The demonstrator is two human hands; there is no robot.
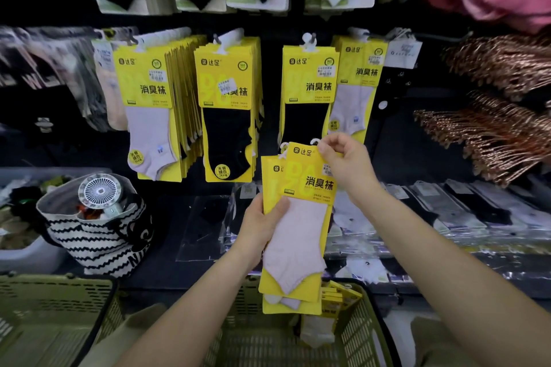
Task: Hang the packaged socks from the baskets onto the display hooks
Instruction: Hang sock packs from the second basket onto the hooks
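Observation:
My left hand (262,223) grips a small stack of yellow sock packs (298,235) with pale pink socks, held upright above the green basket (357,325). My right hand (346,161) pinches the top right corner of the front pack, near its white hanger tab. More yellow packs lie in the basket (337,295). On the wall, yellow packs hang from hooks: pink ones at left (149,110), black ones (228,104), black ones on the hook (310,39) just above my hands, and pink ones at right (357,86).
A second green basket (44,316) stands at lower left. A black-and-white striped bag (98,235) with a small fan sits on the shelf at left. Flat clear-wrapped socks (447,211) lie on the shelf at right. Fringed brown items (492,122) hang far right.

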